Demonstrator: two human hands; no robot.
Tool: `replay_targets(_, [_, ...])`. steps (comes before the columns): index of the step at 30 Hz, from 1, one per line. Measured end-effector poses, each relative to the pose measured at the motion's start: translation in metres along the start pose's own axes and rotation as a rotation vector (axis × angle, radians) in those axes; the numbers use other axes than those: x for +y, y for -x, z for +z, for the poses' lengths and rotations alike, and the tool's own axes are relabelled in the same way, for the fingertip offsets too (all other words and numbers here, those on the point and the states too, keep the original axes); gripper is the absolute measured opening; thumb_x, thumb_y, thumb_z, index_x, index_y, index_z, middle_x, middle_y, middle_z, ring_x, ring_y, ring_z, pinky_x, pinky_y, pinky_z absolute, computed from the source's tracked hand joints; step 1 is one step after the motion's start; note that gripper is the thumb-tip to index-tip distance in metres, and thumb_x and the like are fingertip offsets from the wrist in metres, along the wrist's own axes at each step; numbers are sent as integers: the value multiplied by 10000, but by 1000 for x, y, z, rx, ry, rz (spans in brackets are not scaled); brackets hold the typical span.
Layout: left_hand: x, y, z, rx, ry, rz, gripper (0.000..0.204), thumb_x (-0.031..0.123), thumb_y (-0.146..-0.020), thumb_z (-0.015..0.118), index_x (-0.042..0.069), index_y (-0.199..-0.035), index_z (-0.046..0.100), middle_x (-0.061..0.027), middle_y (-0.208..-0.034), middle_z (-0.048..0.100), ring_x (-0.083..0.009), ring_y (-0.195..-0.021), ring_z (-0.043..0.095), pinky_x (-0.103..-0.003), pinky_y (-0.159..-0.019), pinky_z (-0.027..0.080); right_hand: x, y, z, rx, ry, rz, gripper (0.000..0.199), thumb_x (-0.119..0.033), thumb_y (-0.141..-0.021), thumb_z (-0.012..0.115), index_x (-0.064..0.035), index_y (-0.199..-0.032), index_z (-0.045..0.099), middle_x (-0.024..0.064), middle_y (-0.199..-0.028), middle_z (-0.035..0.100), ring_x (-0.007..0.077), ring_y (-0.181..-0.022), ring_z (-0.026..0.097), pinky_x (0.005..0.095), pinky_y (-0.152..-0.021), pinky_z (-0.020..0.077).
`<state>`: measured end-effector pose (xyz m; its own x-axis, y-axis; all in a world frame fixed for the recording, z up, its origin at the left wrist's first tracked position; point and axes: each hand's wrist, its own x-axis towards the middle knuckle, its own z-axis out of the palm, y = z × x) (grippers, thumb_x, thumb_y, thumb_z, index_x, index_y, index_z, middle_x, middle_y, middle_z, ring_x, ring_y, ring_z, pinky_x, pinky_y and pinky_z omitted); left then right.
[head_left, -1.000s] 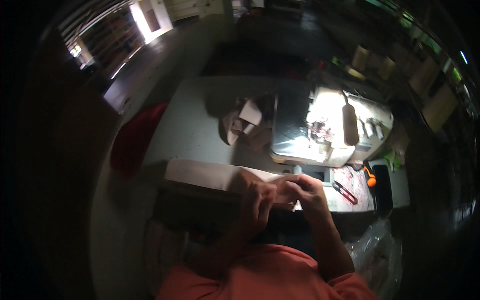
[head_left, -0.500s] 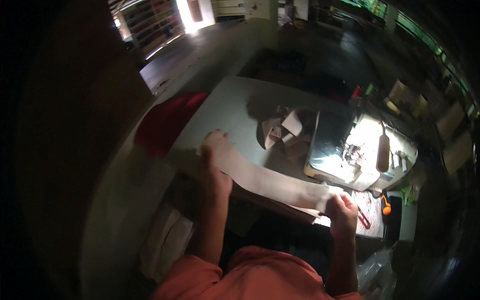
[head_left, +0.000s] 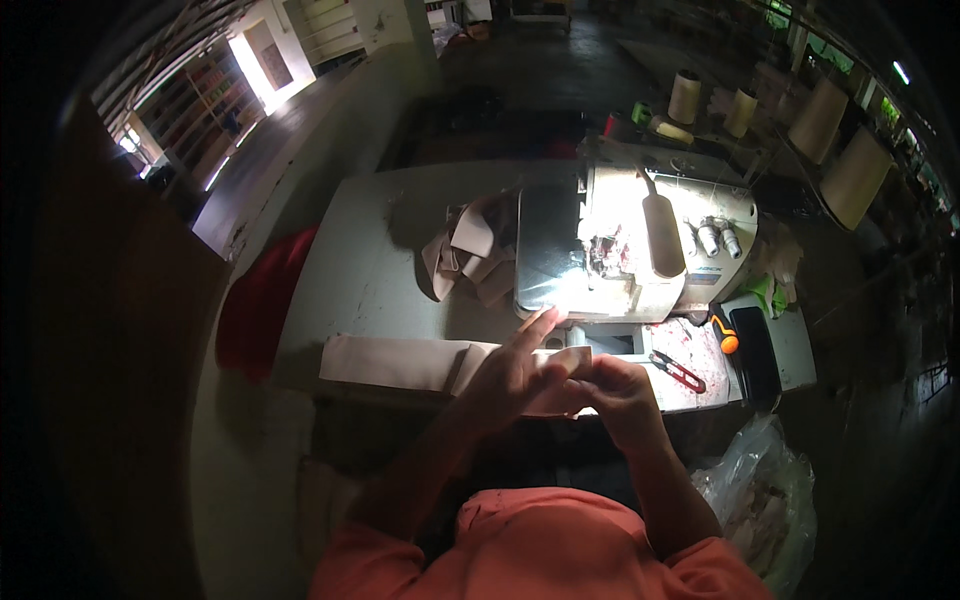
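A long beige fabric strip (head_left: pixel 395 363) lies along the table's front edge, its right end lifted and folded over between my two hands. My left hand (head_left: pixel 503 380) is at this end, thumb against the cloth and forefinger stretched up towards the sewing machine; its grip is partly hidden. Pinched between the fingers of my right hand (head_left: pixel 622 393) is the strip's right end. Just beyond the hands stands the white sewing machine (head_left: pixel 720 280), its lamp lighting the needle area brightly.
A heap of beige fabric pieces (head_left: pixel 472 240) lies left of the machine. Red cloth (head_left: pixel 262 300) hangs at the table's left. Red-handled thread snips (head_left: pixel 678 372), an orange-tipped tool (head_left: pixel 728 342) and a dark phone-like slab (head_left: pixel 756 350) lie right. Thread cones (head_left: pixel 684 98) stand behind; a clear plastic bag (head_left: pixel 765 490) is near right.
My hands have come together from holding the strip stretched between them. The left hand moved right, letting the left part lie on the table. The view has shifted, too.
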<state>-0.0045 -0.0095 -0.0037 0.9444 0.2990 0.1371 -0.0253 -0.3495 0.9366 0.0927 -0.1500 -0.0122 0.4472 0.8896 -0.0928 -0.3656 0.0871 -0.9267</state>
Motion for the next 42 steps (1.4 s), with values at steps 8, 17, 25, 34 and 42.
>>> replay_targets(8, [14, -17, -14, -79, 186, -181, 227, 209, -788, 567, 6, -889, 552, -22, -780, 555, -80, -740, 499, -223, -681, 410, -7, -2, 1, 66, 296, -164, 129, -30, -746, 589, 7, -859, 538, 50, -763, 569, 72, -658, 537, 198, -560, 453])
replay_targets(17, [11, -27, -5, 110, 66, -110, 156, 167, -793, 541, 15, -825, 554, -45, -715, 561, -86, -655, 509, -232, -592, 420, -12, 0, 0, 84, 100, -96, 184, -62, -753, 596, 21, -902, 525, 47, -689, 575, 61, -611, 534, 177, -524, 419])
replay_targets(25, [-13, -85, 3, 178, -440, 230, 126, 122, -713, 570, 8, -763, 552, -121, -678, 556, -258, -614, 537, -302, -576, 428, 17, -40, -28, 263, 55, -146, 240, -8, -724, 596, 37, -934, 490, 79, -736, 570, 93, -626, 551, 189, -508, 431])
replay_targets(34, [-25, -84, -2, 30, -721, 384, 150, 50, -686, 530, 15, -831, 551, -108, -736, 499, -267, -716, 504, -343, -636, 425, 38, -41, -31, 306, 81, -171, 193, 14, -751, 562, 29, -940, 528, 66, -788, 582, 93, -639, 541, 191, -554, 426])
replay_targets(42, [-32, -111, -10, 66, -622, 402, 102, 18, -646, 556, 19, -742, 519, -107, -725, 505, -270, -695, 504, -340, -619, 417, 22, -59, -34, 310, 99, -145, 173, -4, -773, 536, 58, -931, 569, 78, -758, 607, 93, -660, 552, 209, -611, 450])
